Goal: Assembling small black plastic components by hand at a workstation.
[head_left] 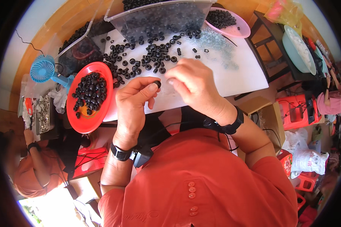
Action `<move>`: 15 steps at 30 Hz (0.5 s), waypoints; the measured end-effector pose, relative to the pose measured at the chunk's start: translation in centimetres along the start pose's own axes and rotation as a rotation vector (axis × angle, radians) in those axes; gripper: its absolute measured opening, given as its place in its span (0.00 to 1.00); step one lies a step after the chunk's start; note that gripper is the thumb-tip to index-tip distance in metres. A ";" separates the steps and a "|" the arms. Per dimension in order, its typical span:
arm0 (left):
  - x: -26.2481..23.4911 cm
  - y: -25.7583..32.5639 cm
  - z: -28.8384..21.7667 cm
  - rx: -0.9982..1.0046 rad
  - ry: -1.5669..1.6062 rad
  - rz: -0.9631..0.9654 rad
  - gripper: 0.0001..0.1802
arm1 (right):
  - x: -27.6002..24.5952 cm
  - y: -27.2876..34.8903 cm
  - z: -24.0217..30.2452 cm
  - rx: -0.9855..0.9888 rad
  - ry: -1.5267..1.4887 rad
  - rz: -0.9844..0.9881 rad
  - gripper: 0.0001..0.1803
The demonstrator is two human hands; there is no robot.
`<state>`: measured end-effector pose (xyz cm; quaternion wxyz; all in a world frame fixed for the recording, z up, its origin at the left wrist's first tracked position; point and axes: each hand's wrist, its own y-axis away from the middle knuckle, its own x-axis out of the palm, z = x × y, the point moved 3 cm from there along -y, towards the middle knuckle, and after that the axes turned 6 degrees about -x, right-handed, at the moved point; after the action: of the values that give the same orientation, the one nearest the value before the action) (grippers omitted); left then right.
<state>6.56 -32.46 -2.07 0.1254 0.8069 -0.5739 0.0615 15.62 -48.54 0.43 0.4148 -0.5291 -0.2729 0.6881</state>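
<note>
My left hand is closed in a pinch on a small black round part between thumb and forefinger. Just to its right, my right hand has its fingers bent together, turned down toward that part; whether a tiny thing sits in its fingertips cannot be made out. Both hands are above the near edge of the white table. Beyond them lies a loose spread of black round parts, with a few smaller black pieces to the right. An orange-red plate with similar black parts stands left of my left hand.
A clear plastic bin of black parts stands at the back, beside a pink bowl of small black pieces. Tiny clear bits are scattered on the table. A blue fan stands left; co-workers sit at both sides.
</note>
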 end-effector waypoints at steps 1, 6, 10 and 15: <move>-0.3 0.0 0.1 0.001 0.009 -0.001 0.10 | -0.5 0.2 -0.6 0.066 0.062 -0.008 0.09; -1.3 -0.1 0.7 0.116 -0.233 -0.078 0.11 | -1.6 1.1 -5.6 0.188 0.426 0.076 0.05; -0.9 -0.1 0.5 0.530 -0.665 -0.130 0.09 | -0.1 0.1 -5.2 0.172 0.514 0.272 0.04; 0.3 0.3 0.9 0.740 -1.135 -0.178 0.09 | 1.3 0.0 -5.2 0.200 0.631 0.438 0.04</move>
<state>6.32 -33.05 -2.83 -0.4744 0.7482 -0.4232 -0.1896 20.45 -47.79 -1.71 0.3712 -0.7173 0.0554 0.5871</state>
